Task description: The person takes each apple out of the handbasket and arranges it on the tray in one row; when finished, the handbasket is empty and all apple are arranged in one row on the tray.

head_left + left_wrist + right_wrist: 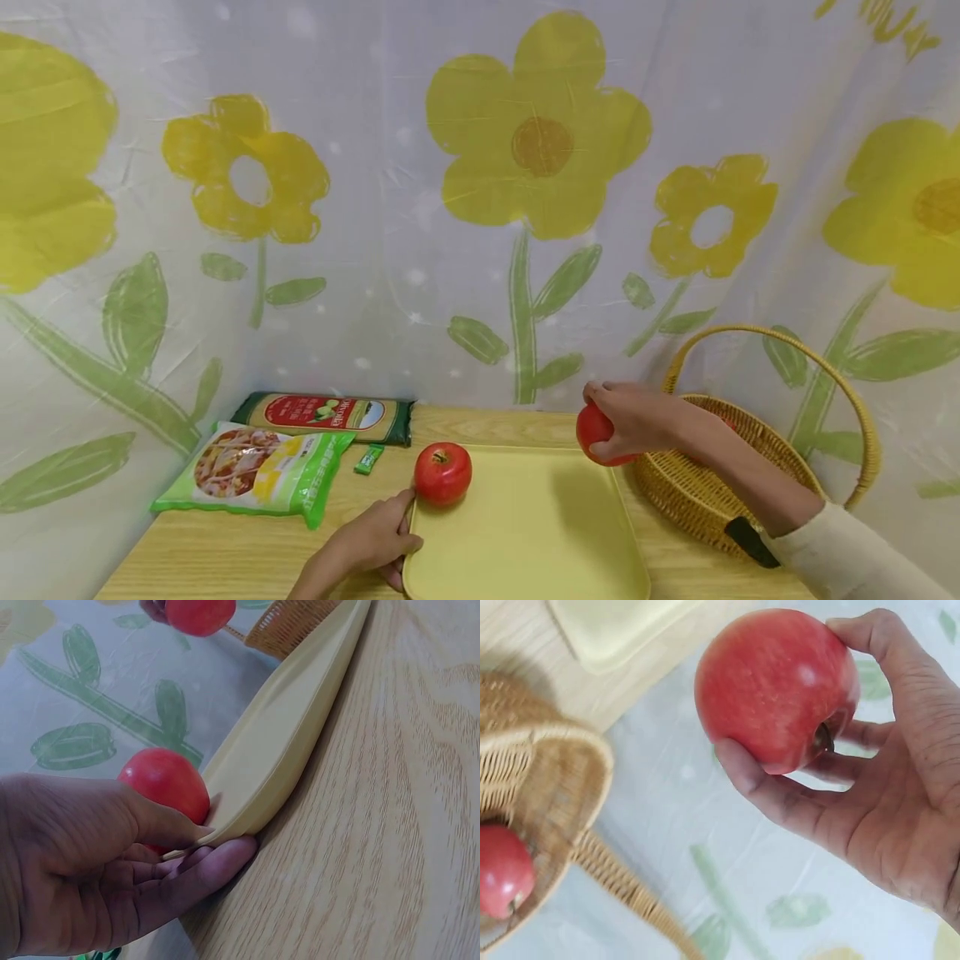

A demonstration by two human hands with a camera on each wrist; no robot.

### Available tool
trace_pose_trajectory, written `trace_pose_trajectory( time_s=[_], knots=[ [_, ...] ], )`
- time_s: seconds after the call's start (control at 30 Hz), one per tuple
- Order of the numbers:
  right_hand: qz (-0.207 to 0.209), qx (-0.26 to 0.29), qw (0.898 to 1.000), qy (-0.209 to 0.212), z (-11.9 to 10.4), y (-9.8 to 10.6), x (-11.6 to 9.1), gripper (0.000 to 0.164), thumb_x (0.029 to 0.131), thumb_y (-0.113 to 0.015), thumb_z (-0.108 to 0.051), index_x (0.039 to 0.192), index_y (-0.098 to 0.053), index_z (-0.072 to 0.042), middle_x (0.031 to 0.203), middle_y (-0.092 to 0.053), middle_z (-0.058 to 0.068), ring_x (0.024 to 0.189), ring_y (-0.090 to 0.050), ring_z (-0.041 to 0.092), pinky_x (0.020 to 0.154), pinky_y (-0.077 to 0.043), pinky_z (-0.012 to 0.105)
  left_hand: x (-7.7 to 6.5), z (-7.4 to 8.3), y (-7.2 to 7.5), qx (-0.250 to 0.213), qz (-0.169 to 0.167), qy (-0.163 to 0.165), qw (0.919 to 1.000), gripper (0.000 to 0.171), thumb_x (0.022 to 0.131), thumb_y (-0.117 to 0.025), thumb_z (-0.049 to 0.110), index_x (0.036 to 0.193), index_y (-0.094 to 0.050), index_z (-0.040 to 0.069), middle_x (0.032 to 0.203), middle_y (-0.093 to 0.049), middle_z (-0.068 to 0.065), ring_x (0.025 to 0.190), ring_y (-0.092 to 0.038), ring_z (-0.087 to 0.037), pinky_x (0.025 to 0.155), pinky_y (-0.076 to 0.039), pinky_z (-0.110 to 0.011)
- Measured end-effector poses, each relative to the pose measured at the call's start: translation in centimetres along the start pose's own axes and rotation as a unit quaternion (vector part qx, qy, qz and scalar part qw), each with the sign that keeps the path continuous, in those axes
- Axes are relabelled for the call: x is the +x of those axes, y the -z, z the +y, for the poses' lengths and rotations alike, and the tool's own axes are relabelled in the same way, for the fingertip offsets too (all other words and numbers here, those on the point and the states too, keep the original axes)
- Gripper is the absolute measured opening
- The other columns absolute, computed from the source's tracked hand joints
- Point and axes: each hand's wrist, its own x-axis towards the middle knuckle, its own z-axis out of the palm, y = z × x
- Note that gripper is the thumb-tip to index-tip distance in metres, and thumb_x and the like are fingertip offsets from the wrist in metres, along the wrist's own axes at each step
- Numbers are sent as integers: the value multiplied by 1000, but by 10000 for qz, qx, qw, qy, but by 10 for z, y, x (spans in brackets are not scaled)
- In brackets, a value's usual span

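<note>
My right hand (633,421) grips a red apple (776,690) above the far right corner of a pale yellow tray (525,517), its thumb and fingers spread round the fruit. A second red apple (443,474) sits on the tray at its far left corner. With my left hand (378,533) I pinch the tray's left rim, thumb on top and fingers underneath, close to that apple. To the right stands a wicker basket (660,492) with a tall handle, partly behind my right forearm. Inside it lies another red apple (504,871), seen in the right wrist view.
At the left lie a green-and-white food bag (247,475) and a dark green packet (330,417) behind it. A small green sachet (369,459) is between them and the tray. A flowered curtain (390,250) closes off the wooden table's back.
</note>
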Motion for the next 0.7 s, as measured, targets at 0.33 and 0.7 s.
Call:
trace_pose_trajectory(
  time_s=[0.33,0.7],
  knots=[
    [-474,-362,9982,35,-36,-20,30,53,79,-80,-30,124,-59,-12,107,-64,7,93,-61,23,67,-62,35,1,2,1,-67,-32,82,9999,73,96,-67,1,153,-26,-20,79,-60,-12,52,-66,-15,49,-62,-32],
    [-879,-440,9951,60,-69,-49,59,57,76,-91,-23,125,-62,-24,118,-58,4,108,-50,20,74,-63,35,1,0,1,-70,-46,131,9999,74,96,-68,2,153,-26,-20,79,-61,-12,51,-65,-13,48,-61,-30]
  ],
)
